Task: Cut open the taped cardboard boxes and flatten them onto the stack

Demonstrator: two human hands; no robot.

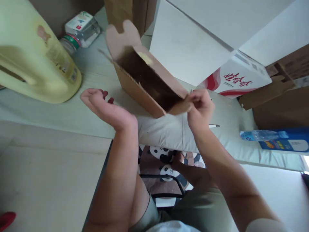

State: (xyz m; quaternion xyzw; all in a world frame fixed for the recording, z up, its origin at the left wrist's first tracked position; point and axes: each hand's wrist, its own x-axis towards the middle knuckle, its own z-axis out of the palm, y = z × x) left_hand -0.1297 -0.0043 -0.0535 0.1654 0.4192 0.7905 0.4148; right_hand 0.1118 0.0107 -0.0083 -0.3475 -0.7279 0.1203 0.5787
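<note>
An open-topped brown cardboard box stands over the light green mat, its near right corner raised toward me. Its far end flap stands up with notched edges, and the dark inside shows. My right hand pinches the small flap at the box's near right end between thumb and fingers. Off the box's left side, my left hand is bent at the wrist, fingers loosely apart and partly hidden behind the palm. It touches nothing that I can see. A thin pale tool with a dark tip lies beside my right wrist.
A large yellow jug stands at left, with a clear jar behind it. White cartons and a red-and-white box line the back. At right are an opened cardboard carton, a plastic bottle and a blue package.
</note>
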